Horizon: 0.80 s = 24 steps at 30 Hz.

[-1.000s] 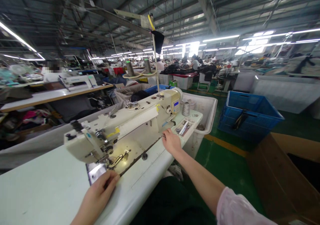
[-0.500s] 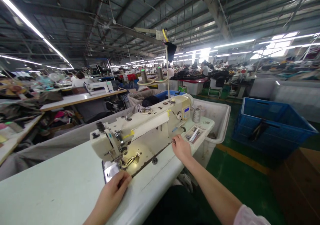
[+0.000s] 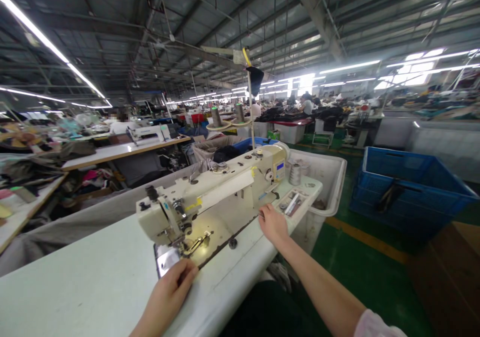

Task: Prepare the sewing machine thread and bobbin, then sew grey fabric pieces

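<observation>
A cream sewing machine (image 3: 232, 192) is set into the pale worktable (image 3: 82, 272). My left hand (image 3: 170, 289) rests at the table's front, just before the needle area and the shiny metal slide plate (image 3: 167, 261). Its fingers are curled in toward the thumb, and anything between the tips is hidden. Farther right, my right hand (image 3: 273, 223) lies at the front edge of the machine bed with thumb and fingers drawn together. What it may pinch is too small to make out. Between the hands a small black knob (image 3: 233, 243) sits on the tabletop.
A grey thread cone (image 3: 295, 174) and a small parts tray (image 3: 292, 203) are at the table's right end. Behind stands a white bin (image 3: 337, 172). A blue crate (image 3: 408, 187) and a cardboard box (image 3: 450, 277) are on the green floor. Two dark cones top the thread stand (image 3: 251, 112).
The view has shifted very slightly. Both hands stay in nearly the same places, with no visible change in their grip.
</observation>
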Each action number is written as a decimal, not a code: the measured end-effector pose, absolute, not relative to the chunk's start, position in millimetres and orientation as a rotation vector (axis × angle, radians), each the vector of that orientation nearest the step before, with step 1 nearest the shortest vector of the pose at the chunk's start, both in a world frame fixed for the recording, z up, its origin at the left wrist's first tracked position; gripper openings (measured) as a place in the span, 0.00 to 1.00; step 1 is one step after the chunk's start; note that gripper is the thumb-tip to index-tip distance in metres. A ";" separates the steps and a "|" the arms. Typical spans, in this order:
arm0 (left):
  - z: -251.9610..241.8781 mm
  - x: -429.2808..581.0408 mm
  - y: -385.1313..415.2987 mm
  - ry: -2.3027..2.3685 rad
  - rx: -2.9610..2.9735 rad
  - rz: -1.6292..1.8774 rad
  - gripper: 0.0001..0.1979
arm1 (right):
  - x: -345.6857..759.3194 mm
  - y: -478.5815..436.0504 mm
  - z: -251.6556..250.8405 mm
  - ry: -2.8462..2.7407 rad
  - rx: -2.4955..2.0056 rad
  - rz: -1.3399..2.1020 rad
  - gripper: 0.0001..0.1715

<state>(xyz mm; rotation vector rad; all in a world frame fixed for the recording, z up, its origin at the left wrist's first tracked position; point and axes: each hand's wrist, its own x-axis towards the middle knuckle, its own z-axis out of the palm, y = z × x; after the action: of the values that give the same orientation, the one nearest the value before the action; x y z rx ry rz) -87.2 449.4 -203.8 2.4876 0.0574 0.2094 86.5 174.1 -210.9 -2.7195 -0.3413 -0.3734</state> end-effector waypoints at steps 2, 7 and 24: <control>-204.7 -86.8 449.7 0.053 2.492 0.217 0.18 | 86.7 174.1 -210.8 -0.342 -2.719 -0.368 0.12; -205.2 -87.6 449.6 0.043 2.490 0.233 0.18 | 87.2 174.1 -210.3 -0.334 -2.734 -0.330 0.13; -202.7 -88.9 448.5 0.042 2.497 0.233 0.17 | 86.0 174.7 -209.6 -0.328 -2.723 -0.343 0.13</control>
<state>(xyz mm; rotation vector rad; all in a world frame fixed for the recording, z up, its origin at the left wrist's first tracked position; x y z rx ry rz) -88.9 448.5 -202.7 2.4969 0.0420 0.2333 86.0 174.7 -209.6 -2.7235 -0.3281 -0.3430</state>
